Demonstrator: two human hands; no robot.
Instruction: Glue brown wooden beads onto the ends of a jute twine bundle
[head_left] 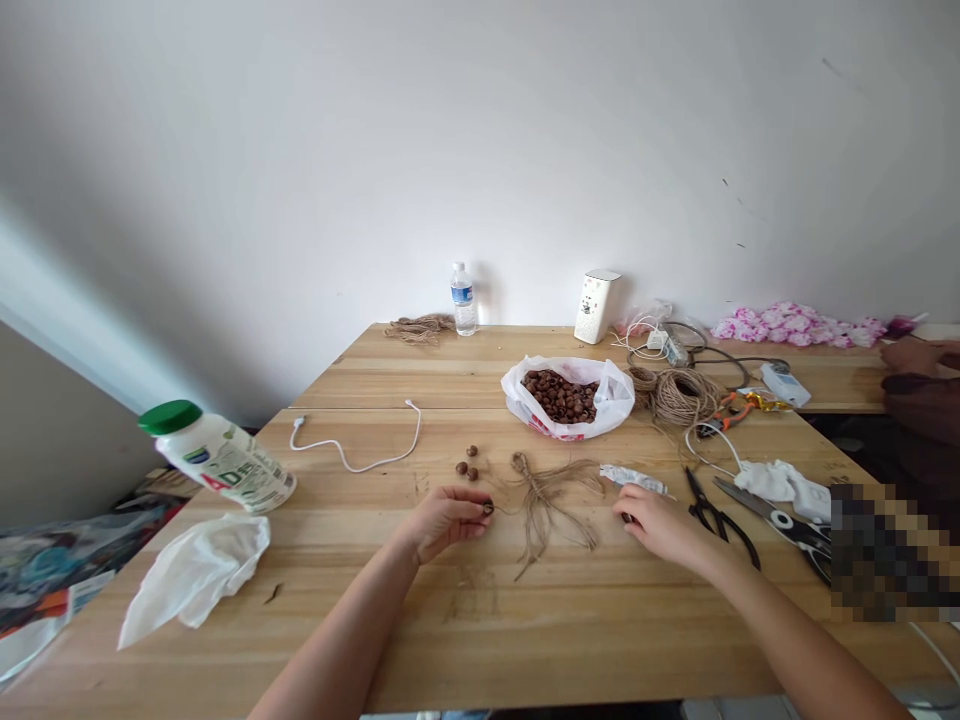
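My left hand is closed in a pinch on a round brown nut-like bead, and a thin twine strand runs from near it to the right. That strand leads towards a knotted bundle of jute twine lying between my hands. Several loose brown beads lie just beyond my left hand. My right hand is closed over the table, right of the bundle; something small and dark shows at its fingertips, too small to name. A crumpled white tube lies just behind it.
Behind the twine sits a white plastic bag full of brown beads. To the right are pliers, scissors and a twine ball. A white bottle and white cable lie left. Another person's hand shows far right.
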